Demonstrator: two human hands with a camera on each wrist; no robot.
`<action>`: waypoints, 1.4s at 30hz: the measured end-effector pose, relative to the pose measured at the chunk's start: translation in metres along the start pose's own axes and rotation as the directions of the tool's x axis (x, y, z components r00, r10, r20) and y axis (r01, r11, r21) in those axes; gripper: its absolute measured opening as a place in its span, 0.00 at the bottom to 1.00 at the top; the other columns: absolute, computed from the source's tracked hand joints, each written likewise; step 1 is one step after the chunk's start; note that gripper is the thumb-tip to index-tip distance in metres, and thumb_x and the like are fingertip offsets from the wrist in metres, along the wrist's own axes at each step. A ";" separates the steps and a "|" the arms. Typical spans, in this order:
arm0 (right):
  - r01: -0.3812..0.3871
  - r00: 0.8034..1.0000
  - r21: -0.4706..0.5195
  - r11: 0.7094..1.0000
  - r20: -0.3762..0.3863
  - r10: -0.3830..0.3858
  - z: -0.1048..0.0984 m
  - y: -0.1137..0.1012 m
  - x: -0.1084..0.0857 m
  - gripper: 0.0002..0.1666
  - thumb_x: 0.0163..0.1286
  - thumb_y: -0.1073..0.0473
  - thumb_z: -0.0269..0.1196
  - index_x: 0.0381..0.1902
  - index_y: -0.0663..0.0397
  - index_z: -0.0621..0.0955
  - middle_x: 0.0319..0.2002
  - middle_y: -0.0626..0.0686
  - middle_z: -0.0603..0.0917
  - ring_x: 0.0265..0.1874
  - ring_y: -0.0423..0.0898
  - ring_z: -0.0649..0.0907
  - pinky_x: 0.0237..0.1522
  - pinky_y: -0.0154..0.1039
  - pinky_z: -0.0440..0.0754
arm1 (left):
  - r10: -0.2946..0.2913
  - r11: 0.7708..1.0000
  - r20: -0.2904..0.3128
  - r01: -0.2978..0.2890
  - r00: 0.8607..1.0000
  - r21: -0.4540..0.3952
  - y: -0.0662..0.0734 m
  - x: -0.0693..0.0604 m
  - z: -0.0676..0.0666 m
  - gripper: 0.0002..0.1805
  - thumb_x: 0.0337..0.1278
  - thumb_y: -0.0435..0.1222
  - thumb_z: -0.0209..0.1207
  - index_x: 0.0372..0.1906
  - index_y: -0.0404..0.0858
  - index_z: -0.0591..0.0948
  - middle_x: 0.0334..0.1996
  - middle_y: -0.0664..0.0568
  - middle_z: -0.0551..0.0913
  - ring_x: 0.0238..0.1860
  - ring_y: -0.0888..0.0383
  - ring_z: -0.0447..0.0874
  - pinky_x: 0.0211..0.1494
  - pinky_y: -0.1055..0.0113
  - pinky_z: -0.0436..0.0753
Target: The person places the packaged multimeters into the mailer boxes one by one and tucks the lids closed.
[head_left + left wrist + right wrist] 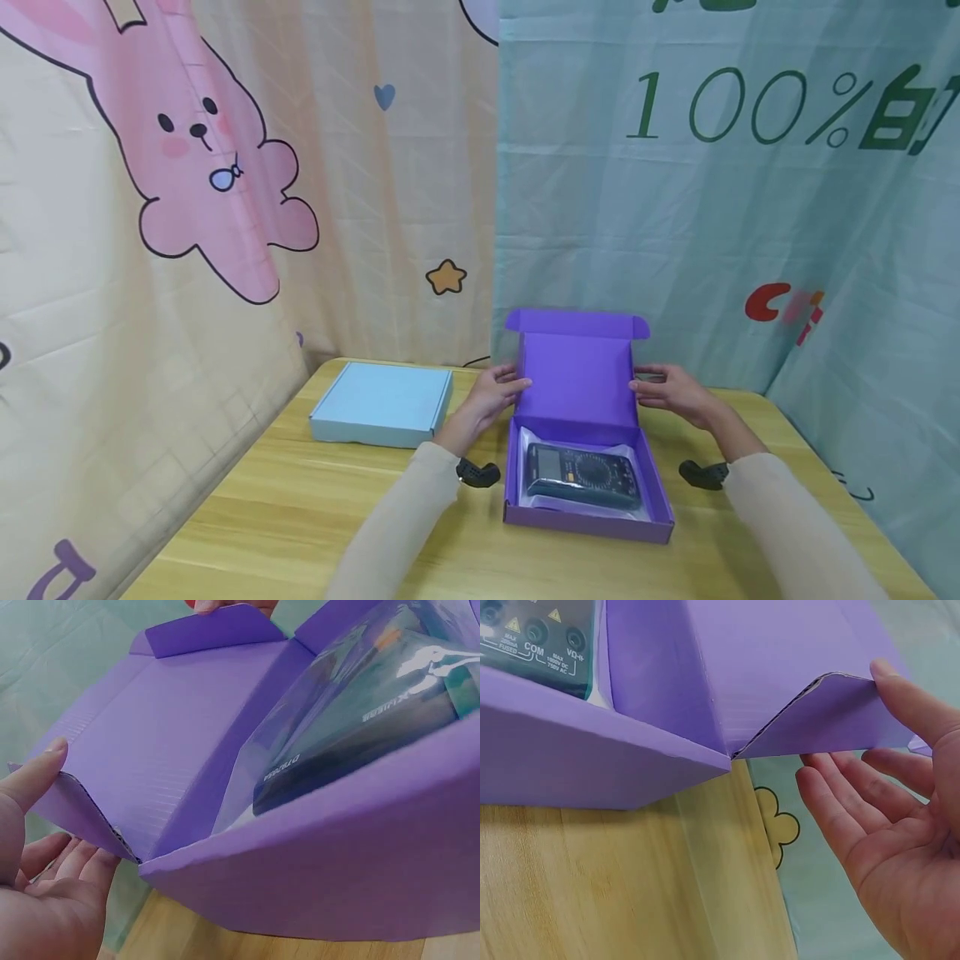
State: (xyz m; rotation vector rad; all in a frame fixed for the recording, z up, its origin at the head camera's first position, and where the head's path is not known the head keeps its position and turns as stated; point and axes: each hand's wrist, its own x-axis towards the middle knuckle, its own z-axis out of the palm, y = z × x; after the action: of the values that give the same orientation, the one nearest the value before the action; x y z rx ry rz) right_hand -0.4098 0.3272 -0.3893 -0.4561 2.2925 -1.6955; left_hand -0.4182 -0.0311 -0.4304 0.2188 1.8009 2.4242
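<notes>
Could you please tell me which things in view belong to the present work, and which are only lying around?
Seems to belong to the work:
purple box, its raised lid held by left grip and right grip
multimeter, inside that box

Seems only lying around or background:
closed light-blue box, untouched
printed curtains

On your left, toward the far edge of the wooden table (277,517), you have a closed light blue box (384,398) lying flat. Beyond it you face a cream curtain (352,283) printed with a pink rabbit (198,150), a small blue heart (385,97) and an orange star (446,277), while a teal curtain (570,217) to your right carries green "100%" lettering (742,104); near the table's back edge, what may be a thin dark cord (476,361) is too small for you to be certain.
</notes>
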 end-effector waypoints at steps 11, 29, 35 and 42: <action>0.012 1.000 0.002 1.000 -0.005 -0.012 -0.001 -0.002 -0.003 0.48 0.79 0.57 0.63 0.78 0.76 0.49 0.69 0.80 0.64 0.63 0.60 0.78 0.62 0.49 0.80 | -0.013 0.999 0.072 0.010 0.997 0.042 0.010 -0.004 -0.004 0.34 0.65 0.23 0.65 0.71 0.19 0.65 0.64 0.29 0.74 0.61 0.40 0.80 0.63 0.56 0.80; 0.048 0.999 -0.014 0.999 -0.002 -0.048 0.001 -0.006 -0.019 0.49 0.77 0.59 0.64 0.80 0.70 0.47 0.69 0.81 0.64 0.63 0.65 0.78 0.60 0.50 0.81 | 0.024 0.985 0.135 -0.047 0.991 0.167 0.011 -0.017 -0.012 0.39 0.64 0.29 0.69 0.75 0.27 0.64 0.68 0.34 0.73 0.65 0.41 0.77 0.63 0.57 0.80; 0.055 0.998 -0.082 0.995 -0.015 -0.057 0.003 -0.006 -0.026 0.51 0.76 0.57 0.66 0.80 0.68 0.48 0.69 0.80 0.65 0.64 0.67 0.76 0.60 0.52 0.81 | 0.059 0.961 0.188 -0.106 0.980 0.254 0.012 -0.023 -0.016 0.40 0.63 0.30 0.70 0.76 0.30 0.65 0.69 0.35 0.72 0.65 0.41 0.76 0.60 0.55 0.82; 0.066 0.997 -0.119 0.991 -0.023 -0.069 0.003 -0.008 -0.028 0.50 0.75 0.57 0.67 0.80 0.66 0.50 0.66 0.78 0.70 0.62 0.66 0.78 0.61 0.56 0.80 | 0.068 0.958 0.229 -0.128 0.971 0.258 0.013 -0.026 -0.019 0.39 0.63 0.30 0.70 0.76 0.33 0.66 0.70 0.36 0.71 0.68 0.39 0.72 0.59 0.55 0.83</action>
State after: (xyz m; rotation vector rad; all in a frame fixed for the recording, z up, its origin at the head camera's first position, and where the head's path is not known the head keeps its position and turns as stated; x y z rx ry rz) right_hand -0.3817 0.3336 -0.3826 -0.5438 2.4325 -1.6115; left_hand -0.3964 -0.0578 -0.4244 0.5894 2.0548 2.1032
